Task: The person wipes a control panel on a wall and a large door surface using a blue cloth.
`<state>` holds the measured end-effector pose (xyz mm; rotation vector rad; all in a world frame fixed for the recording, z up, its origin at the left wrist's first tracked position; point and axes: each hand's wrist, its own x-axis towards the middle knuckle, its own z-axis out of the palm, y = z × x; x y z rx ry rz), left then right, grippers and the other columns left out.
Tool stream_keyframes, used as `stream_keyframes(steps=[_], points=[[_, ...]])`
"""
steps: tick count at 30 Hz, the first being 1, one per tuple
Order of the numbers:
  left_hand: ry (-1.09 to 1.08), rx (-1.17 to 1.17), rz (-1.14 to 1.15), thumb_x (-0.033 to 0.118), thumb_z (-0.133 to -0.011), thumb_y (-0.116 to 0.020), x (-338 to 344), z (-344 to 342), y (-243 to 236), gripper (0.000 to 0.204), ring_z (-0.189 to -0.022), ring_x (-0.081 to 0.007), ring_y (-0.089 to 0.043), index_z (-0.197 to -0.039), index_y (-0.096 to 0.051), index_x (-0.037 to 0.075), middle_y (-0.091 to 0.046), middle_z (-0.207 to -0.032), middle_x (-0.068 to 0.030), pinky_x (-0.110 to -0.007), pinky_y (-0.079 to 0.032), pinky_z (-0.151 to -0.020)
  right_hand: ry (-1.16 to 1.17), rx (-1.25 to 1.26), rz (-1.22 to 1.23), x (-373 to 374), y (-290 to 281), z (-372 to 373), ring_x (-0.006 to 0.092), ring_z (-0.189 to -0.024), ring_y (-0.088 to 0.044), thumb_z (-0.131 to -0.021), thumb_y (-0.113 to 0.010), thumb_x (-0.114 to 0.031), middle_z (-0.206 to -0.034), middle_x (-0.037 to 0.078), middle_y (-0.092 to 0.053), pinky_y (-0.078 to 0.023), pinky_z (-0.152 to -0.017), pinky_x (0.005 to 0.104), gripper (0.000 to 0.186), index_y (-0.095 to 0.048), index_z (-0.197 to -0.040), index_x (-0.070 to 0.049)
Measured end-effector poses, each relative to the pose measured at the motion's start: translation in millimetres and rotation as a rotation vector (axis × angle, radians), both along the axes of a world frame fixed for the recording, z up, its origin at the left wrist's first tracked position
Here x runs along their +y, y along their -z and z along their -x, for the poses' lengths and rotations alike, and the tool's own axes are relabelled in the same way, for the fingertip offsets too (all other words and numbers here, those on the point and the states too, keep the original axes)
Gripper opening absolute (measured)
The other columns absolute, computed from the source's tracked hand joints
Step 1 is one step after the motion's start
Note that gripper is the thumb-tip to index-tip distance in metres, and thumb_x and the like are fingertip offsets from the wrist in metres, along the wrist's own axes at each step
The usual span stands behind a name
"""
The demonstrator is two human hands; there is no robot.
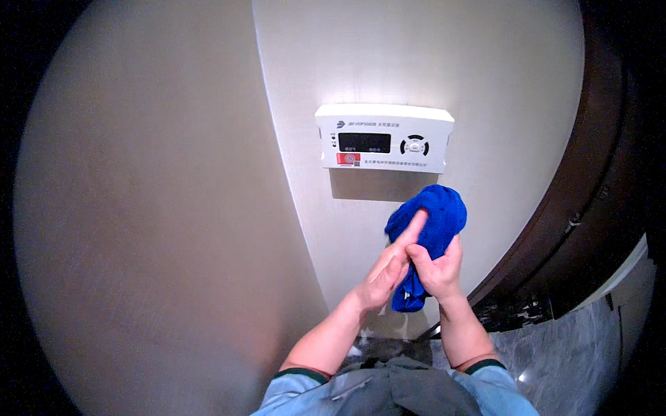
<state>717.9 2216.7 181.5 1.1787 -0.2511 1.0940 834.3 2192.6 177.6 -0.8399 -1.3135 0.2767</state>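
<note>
A bunched blue cloth (444, 208) is held up in front of the wall, just below a white wall-mounted panel. My right hand (442, 269) grips it from the right, with the thumb in front and the other fingers mostly hidden behind the cloth. On the left side, my left hand (387, 267) lies against the cloth with its fingers stretched upward, the tip of one pressing into a fold. My two hands meet at the middle, and a tail of cloth hangs down between my wrists.
The white panel (433, 125) has a dark display, round buttons and a red label; it juts out and casts a shadow beneath. A pale wall (361, 243) meets a greyer wall section (159, 208) at a seam. To the right are a dark brown frame (555, 229) and grey marbled floor (569, 347).
</note>
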Motion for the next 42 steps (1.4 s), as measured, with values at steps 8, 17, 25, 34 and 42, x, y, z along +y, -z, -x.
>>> stream_keyframes(steps=[8, 17, 25, 34, 42], points=[[-0.429, 0.307, -0.181, 0.034, -0.093, -0.052, 2.8, 36.7, 3.4, 0.045, -0.102, -0.0201, -0.062, -0.122, -0.058, -0.001, -0.066, -0.108, -0.0142, -0.032, -0.046, -0.088, 0.510, -0.442, -0.334, 3.3, -152.3, -52.2, 0.0283, -0.087, -0.062, -0.074, -0.061, 0.002, -0.094, 0.015, -0.063, -0.049, -0.079, 0.0355, 0.029, -0.058, -0.102, 0.003], [-0.375, 0.551, 0.073, 0.013, -0.094, -0.053, 7.0, 25.5, 66.2, 0.025, -0.089, -0.0112, -0.061, -0.113, -0.063, 0.000, -0.068, -0.094, -0.0082, -0.026, -0.048, -0.080, 0.677, -1.344, -0.213, 32.8, -228.9, -49.3, 0.0339, -0.090, -0.056, -0.070, -0.067, -0.004, -0.089, 0.015, -0.055, -0.047, -0.077, 0.0438, 0.024, -0.051, -0.088, -0.002], [-0.323, 0.549, 0.095, 0.020, -0.095, -0.052, 12.7, 26.1, 82.4, 0.026, -0.086, -0.0095, -0.059, -0.111, -0.064, 0.003, -0.068, -0.094, -0.0049, -0.024, -0.045, -0.074, 0.531, -1.369, -0.052, 17.6, -228.9, -32.8, 0.0312, -0.086, -0.053, -0.089, -0.058, -0.025, -0.086, 0.015, -0.054, -0.045, -0.077, 0.0417, 0.025, -0.056, -0.085, -0.001], [-0.423, 0.505, 0.194, 0.016, -0.096, -0.050, 17.4, 25.2, 89.8, 0.024, -0.083, -0.0101, -0.060, -0.109, -0.064, 0.000, -0.067, -0.091, -0.0066, -0.024, -0.047, -0.076, 0.456, -1.439, -0.104, 30.9, -240.3, -20.4, 0.0322, -0.082, -0.056, -0.084, -0.061, -0.010, -0.079, 0.016, -0.057, -0.047, -0.075, 0.0413, 0.016, -0.054, -0.076, 0.001], [-0.437, 0.484, 0.234, 0.018, -0.096, -0.050, 21.4, 21.2, 96.1, 0.025, -0.081, -0.0094, -0.060, -0.109, -0.064, 0.001, -0.067, -0.089, -0.0054, -0.023, -0.046, -0.073, 0.384, -1.425, -0.160, 56.4, -241.4, 16.0, 0.0358, -0.089, -0.059, -0.085, -0.058, -0.016, -0.084, 0.020, -0.061, -0.047, -0.079, 0.0430, 0.018, -0.059, -0.080, 0.001]])
